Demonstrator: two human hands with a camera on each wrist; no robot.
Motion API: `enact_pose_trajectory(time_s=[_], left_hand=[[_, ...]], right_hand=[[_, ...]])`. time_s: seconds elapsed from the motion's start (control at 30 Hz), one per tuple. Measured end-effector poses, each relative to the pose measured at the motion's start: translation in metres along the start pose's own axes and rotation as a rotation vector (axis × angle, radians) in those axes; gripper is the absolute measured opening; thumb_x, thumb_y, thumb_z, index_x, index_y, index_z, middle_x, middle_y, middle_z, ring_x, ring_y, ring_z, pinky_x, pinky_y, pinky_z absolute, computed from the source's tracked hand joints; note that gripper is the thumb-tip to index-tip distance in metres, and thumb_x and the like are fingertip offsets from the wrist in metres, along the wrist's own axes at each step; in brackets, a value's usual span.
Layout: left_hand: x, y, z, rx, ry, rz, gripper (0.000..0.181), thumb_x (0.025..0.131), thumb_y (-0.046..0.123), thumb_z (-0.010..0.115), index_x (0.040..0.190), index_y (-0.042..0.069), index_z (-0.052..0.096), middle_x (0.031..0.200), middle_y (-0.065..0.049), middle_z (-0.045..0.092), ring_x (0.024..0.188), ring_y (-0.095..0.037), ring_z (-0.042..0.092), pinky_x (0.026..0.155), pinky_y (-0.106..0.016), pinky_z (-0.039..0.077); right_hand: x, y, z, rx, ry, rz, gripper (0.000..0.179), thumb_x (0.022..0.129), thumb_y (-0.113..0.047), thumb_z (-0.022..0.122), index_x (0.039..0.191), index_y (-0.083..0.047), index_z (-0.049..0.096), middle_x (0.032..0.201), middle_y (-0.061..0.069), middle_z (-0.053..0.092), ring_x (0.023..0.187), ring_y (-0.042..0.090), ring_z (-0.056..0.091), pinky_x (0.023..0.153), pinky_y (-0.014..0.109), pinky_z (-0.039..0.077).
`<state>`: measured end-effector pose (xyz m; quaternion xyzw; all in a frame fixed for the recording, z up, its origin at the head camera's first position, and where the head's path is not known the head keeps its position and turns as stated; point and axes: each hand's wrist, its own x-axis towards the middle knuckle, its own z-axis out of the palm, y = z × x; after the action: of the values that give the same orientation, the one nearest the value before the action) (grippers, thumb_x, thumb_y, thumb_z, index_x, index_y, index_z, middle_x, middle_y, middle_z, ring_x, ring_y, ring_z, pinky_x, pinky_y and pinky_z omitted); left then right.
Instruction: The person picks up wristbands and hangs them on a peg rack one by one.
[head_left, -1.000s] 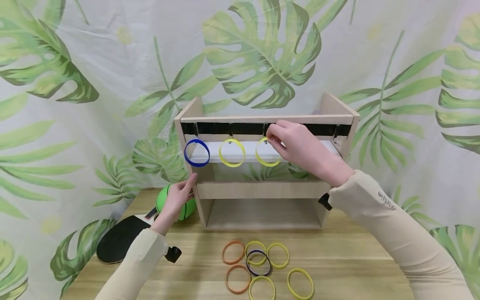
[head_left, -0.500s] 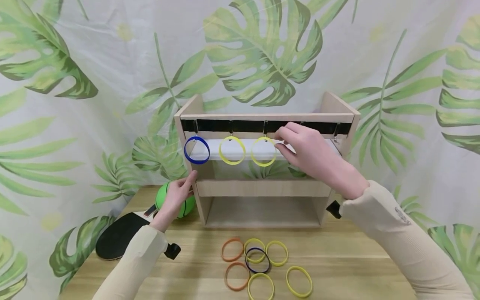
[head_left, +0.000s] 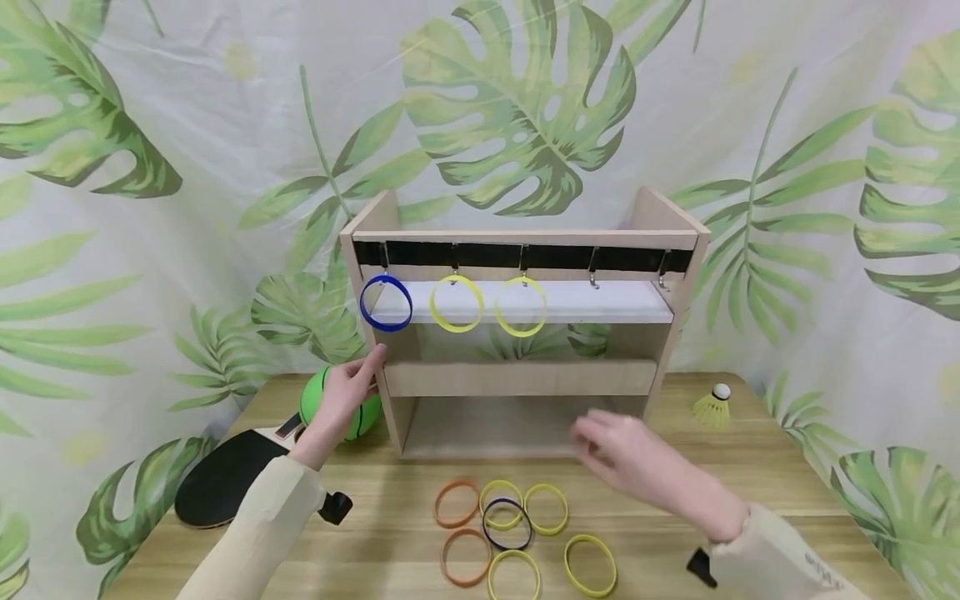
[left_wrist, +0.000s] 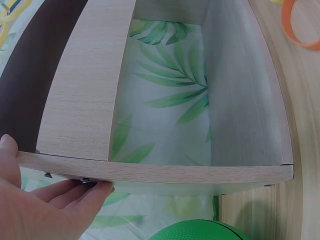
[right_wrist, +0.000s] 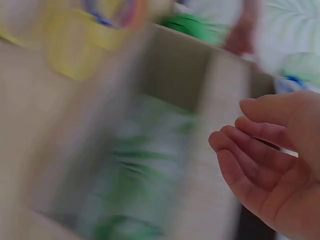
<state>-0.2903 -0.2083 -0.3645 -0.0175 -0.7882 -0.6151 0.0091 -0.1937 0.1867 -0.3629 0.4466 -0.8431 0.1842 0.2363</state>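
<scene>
A small wooden shelf (head_left: 517,379) stands upright on the table. My left hand (head_left: 347,392) grips its left side panel, thumb at the front edge and fingers behind, as the left wrist view shows. From hooks on the black strip (head_left: 487,254) hang a blue wristband (head_left: 386,328), a yellow wristband (head_left: 457,329) and another yellow wristband (head_left: 521,334). Two bare hooks (head_left: 594,280) are farther right. Before the lower right of the shelf is my right hand (head_left: 626,454), holding nothing, its fingers (right_wrist: 250,157) loosely bent.
On the table in front lie orange wristbands (head_left: 443,560), a dark blue wristband (head_left: 531,527) overlapping a yellow one, and several yellow wristbands (head_left: 567,570). Left of the shelf are a green ball (head_left: 363,419) and a black table tennis bat (head_left: 225,479). A yellow shuttlecock (head_left: 714,406) sits at right.
My right hand has let go of the third wristband, now hanging from its hook, and moved down from the hooks toward the table. The left hand keeps its hold on the shelf.
</scene>
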Motion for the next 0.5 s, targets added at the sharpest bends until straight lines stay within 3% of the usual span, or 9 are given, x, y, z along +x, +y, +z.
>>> enact_pose_trajectory(time_s=[0.13, 0.23, 0.5], left_hand=[[-0.001, 0.002, 0.0, 0.001, -0.009, 0.003, 0.081, 0.099, 0.059, 0.047, 0.149, -0.005, 0.037, 0.161, -0.02, 0.029, 0.148, -0.035, 0.033, 0.12, -0.046, 0.039], [0.0, 0.002, -0.001, 0.003, -0.005, 0.005, 0.081, 0.099, 0.059, 0.047, 0.148, -0.005, 0.04, 0.16, -0.02, 0.031, 0.148, -0.034, 0.035, 0.119, -0.045, 0.04], [0.001, -0.002, -0.001, -0.005, -0.003, 0.007, 0.081, 0.099, 0.059, 0.047, 0.147, -0.006, 0.041, 0.159, -0.02, 0.034, 0.146, -0.034, 0.038, 0.118, -0.045, 0.041]], right_hand=[[-0.045, 0.004, 0.036, 0.089, -0.138, 0.125, 0.016, 0.081, 0.002, 0.074, 0.086, -0.008, 0.064, 0.081, 0.002, 0.067, 0.072, 0.003, 0.064, 0.061, 0.011, 0.057], [-0.069, 0.008, 0.055, 0.122, -0.186, 0.157, 0.016, 0.082, 0.0, 0.075, 0.083, -0.01, 0.062, 0.078, 0.0, 0.066, 0.071, 0.0, 0.061, 0.057, 0.009, 0.053], [-0.098, 0.016, 0.078, 0.173, -0.211, 0.155, 0.02, 0.083, -0.007, 0.078, 0.079, -0.015, 0.06, 0.071, -0.01, 0.057, 0.065, -0.009, 0.045, 0.053, 0.003, 0.039]])
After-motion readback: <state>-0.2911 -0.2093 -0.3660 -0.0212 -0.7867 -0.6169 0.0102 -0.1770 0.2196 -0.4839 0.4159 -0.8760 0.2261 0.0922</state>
